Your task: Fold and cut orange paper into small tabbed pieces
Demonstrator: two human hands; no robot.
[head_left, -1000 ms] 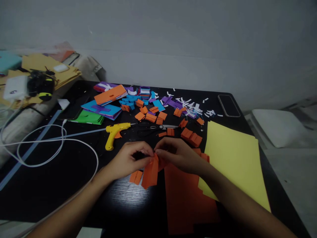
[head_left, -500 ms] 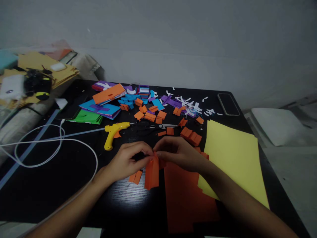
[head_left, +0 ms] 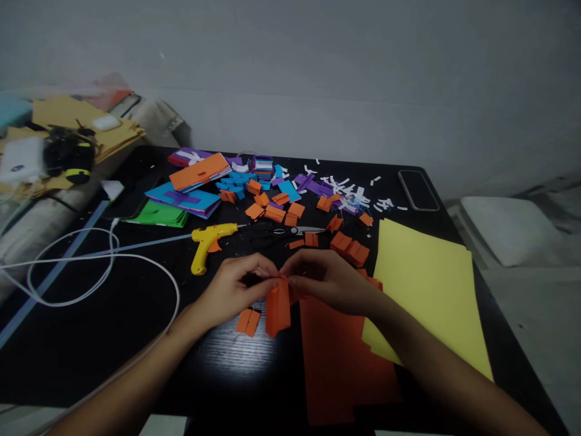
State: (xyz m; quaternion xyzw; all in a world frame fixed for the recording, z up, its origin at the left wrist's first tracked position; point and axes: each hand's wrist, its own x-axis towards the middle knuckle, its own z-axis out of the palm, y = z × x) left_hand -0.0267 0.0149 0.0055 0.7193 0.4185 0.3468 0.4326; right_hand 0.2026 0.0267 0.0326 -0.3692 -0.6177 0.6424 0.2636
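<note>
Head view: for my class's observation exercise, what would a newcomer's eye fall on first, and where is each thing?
Probably the bright yellow paper sheets, lying on the right of the black table. Next, perhaps, the yellow glue gun, beyond and left of the hands. At the centre, the left hand and right hand pinch a folded orange paper piece at its top.

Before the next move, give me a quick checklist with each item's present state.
1. Folded orange paper strip held at its top by left hand and right hand: ok.
2. Yellow pistol-shaped glue gun apart from both hands: ok.
3. Glue gun hot: cannot tell.
4. Black-handled metal scissors apart from both hands: ok.
5. Yellow rectangular paper sheets in unobstructed view: not ok; the right forearm crosses in front.
</note>
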